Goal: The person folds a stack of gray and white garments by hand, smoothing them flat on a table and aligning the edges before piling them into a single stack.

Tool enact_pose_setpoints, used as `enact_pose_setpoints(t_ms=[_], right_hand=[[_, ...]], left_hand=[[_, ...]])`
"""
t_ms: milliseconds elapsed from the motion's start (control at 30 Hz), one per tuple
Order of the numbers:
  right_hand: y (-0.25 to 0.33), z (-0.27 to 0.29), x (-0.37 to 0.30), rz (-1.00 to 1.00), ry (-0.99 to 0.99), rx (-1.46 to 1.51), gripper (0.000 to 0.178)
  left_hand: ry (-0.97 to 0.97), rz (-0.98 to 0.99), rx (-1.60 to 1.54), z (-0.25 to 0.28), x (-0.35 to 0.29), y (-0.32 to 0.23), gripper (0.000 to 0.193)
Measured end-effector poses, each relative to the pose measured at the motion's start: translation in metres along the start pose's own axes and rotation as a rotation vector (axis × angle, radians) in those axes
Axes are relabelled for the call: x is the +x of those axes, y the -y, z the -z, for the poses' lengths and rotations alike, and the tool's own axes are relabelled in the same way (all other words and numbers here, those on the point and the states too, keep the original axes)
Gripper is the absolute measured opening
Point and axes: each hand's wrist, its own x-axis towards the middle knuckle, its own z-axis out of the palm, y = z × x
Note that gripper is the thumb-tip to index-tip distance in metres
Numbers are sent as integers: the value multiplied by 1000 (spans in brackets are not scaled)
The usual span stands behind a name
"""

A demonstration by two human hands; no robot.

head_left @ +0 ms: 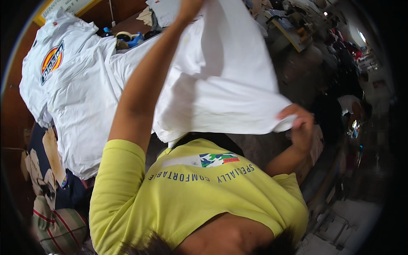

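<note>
Our right hand [299, 123] closes around the lower hem corner of a white T-shirt [221, 80], fingers curled tight over the bunched cloth. Our left hand [189, 7] reaches up to the top edge of the frame, where it grips the same garment; its fingers are cut off by the frame's rim, so we cannot tell how far they close. Between the two hands the shirt hangs stretched in the air, tilted, its lower edge running from the right hand back toward our chest and the yellow T-shirt [191, 195] we wear.

To the left of our raised forearm, a pile of white shirts [80, 106] lies spread on the wooden counter [8, 119], the top one showing a round red, yellow and blue emblem [52, 61]. The pile reaches close to the counter's near edge, where a dark patterned cloth [46, 170] and a striped fabric [59, 225] sit below it. Beyond the pile, a roll of tape on a blue dispenser [129, 39] rests near the counter's far side.

To the right the room opens out: a dim workshop floor with more benches [289, 29] and another person [352, 106] well apart from us. The space under the lifted shirt is free.
</note>
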Motion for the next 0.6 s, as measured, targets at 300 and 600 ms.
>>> enact_pose_setpoints(t_ms=[300,600], right_hand=[[34,121,75,486,-651,-577,33],[-21,118,296,413,-313,-267,42]], left_hand=[[-431,-682,-68,171,-126,-221,30],[-648,-218,-26,187,-213,-187,24]])
